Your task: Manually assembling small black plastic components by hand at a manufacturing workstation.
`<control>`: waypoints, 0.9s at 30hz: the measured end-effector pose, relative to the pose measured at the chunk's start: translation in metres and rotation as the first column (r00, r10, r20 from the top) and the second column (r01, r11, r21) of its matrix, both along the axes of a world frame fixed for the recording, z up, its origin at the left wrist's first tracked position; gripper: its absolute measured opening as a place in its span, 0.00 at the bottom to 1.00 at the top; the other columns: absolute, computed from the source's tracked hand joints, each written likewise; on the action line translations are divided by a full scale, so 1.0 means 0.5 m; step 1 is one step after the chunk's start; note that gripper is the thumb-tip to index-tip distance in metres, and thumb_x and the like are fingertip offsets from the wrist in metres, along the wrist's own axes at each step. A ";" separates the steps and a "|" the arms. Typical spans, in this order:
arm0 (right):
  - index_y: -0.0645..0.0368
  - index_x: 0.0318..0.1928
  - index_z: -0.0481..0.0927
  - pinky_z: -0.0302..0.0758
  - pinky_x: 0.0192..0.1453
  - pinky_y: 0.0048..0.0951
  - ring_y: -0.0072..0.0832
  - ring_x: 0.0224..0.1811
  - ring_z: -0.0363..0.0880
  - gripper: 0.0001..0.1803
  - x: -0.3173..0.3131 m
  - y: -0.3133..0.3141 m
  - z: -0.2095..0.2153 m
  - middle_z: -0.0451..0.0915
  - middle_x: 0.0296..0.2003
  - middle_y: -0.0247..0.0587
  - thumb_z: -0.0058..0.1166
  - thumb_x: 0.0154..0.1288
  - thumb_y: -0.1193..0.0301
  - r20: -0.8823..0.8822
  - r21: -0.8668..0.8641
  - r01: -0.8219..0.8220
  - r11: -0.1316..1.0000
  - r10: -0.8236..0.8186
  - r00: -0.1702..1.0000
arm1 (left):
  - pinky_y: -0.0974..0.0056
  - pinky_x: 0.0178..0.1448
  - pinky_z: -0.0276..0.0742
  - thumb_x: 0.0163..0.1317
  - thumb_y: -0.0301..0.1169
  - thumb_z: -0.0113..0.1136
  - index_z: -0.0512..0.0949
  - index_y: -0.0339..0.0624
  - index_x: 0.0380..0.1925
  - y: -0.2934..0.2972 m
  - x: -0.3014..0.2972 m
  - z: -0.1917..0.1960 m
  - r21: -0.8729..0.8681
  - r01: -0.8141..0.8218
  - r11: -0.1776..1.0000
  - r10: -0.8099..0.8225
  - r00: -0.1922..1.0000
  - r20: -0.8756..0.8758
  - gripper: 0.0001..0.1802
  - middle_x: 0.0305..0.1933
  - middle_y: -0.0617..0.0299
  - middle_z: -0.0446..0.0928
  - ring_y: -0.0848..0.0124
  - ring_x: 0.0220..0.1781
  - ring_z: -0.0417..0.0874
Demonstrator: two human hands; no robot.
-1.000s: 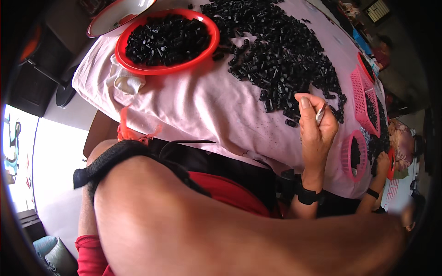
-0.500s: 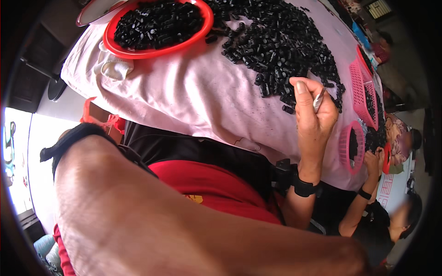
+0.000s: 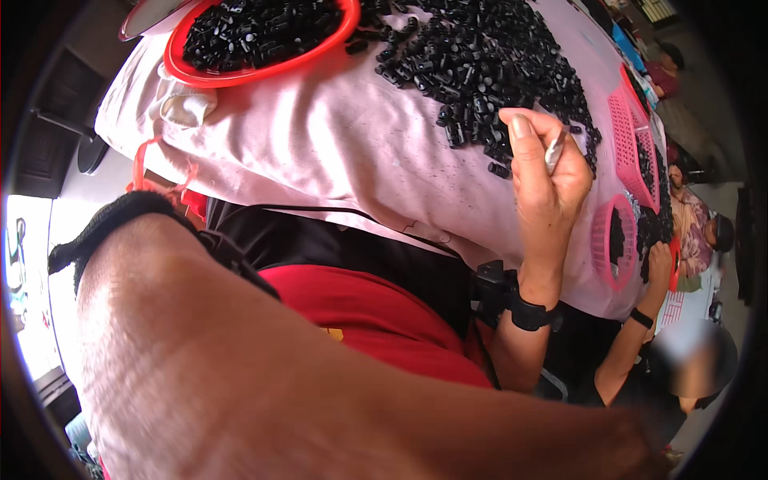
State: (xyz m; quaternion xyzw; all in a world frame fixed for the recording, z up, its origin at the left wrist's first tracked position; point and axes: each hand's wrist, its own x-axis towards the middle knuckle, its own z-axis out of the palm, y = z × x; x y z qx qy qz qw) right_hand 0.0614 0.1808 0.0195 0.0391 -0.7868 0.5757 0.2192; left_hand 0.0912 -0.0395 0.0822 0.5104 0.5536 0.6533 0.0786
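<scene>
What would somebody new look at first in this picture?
Probably the big bare forearm across the bottom, looking huge up close. Then, at the top middle, the heap of little black pieces on the pink cloth, and the red bowl of similar pieces at the upper left. The right hand, by the heap's lower edge, holds a small whitish thing.

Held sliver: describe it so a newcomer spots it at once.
On the pink cloth, find the heap of stubby black pieces. At the heap's near edge is the curled right hand, and the sliver shows beside its thumb. Its pale, slim, pointed shape sets it apart from the dark, stubby pieces.
</scene>
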 end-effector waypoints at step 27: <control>0.64 0.37 0.82 0.61 0.26 0.13 0.07 0.23 0.63 0.05 -0.004 -0.004 -0.013 0.73 0.22 0.21 0.57 0.67 0.74 -0.055 0.029 -0.040 0.999 0.042 0.998 | 0.59 0.53 0.65 0.62 0.24 0.55 0.72 0.33 0.48 -0.029 0.012 0.025 0.099 0.162 0.982 -0.176 0.973 0.152 0.14 0.44 0.48 0.82 0.59 0.45 0.81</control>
